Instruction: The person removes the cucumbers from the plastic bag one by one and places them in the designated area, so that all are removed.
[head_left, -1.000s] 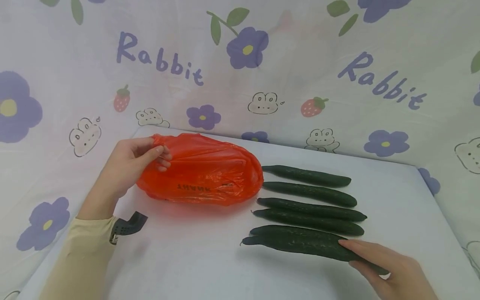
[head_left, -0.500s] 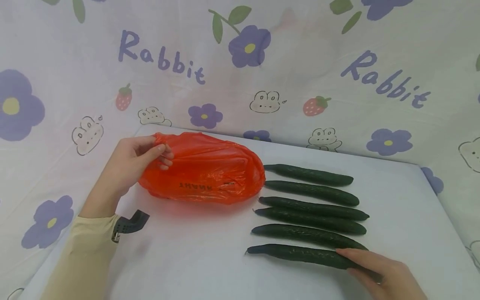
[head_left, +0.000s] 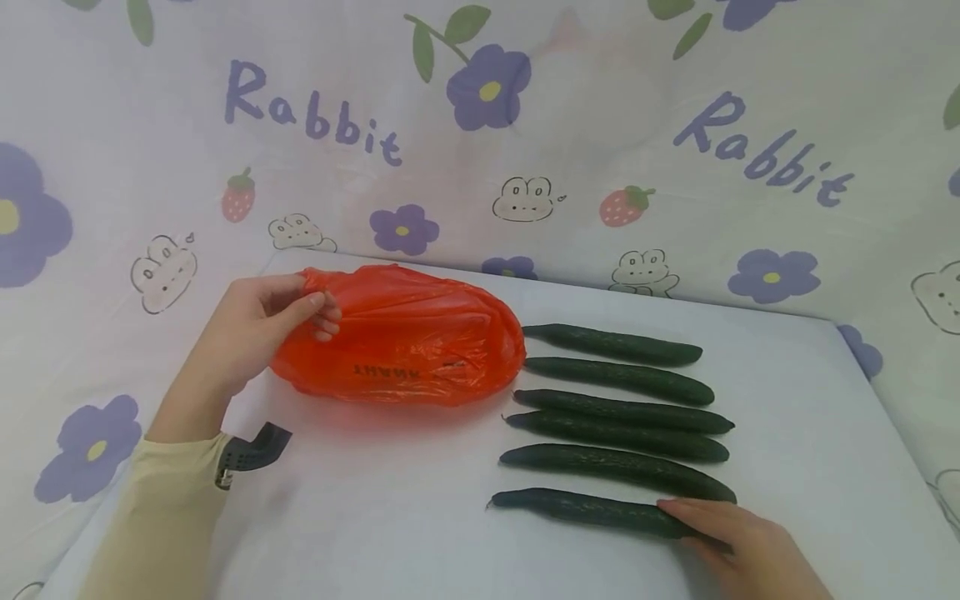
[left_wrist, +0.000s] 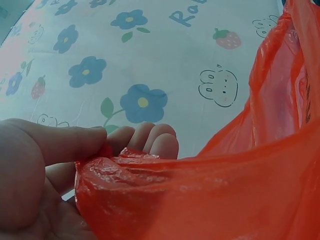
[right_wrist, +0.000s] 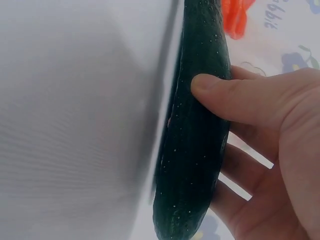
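My left hand (head_left: 258, 329) pinches the rim of a red plastic bag (head_left: 420, 333) between thumb and fingers. The left wrist view shows the thin film (left_wrist: 200, 200) bunched under the thumb. Dark printed letters show on the bag's side; its inside is hidden from the head view. At the front right, my right hand (head_left: 750, 542) grips the thick end of the nearest cucumber (head_left: 585, 507), thumb on one side and fingers on the other. This cucumber (right_wrist: 192, 145) lies low along the white tabletop, a small gap from the cucumber (head_left: 615, 467) behind it.
Several more dark green cucumbers (head_left: 611, 343) lie in a row behind, their thin ends toward the bag. Two middle ones (head_left: 622, 435) lie side by side, close together. The white table (head_left: 360, 517) ends at a patterned cloth backdrop (head_left: 585, 125) with rabbits and flowers.
The cucumber in my right hand has come toward the front, away from the one it overlapped, and down near the table. My left hand keeps its grip on the bag.
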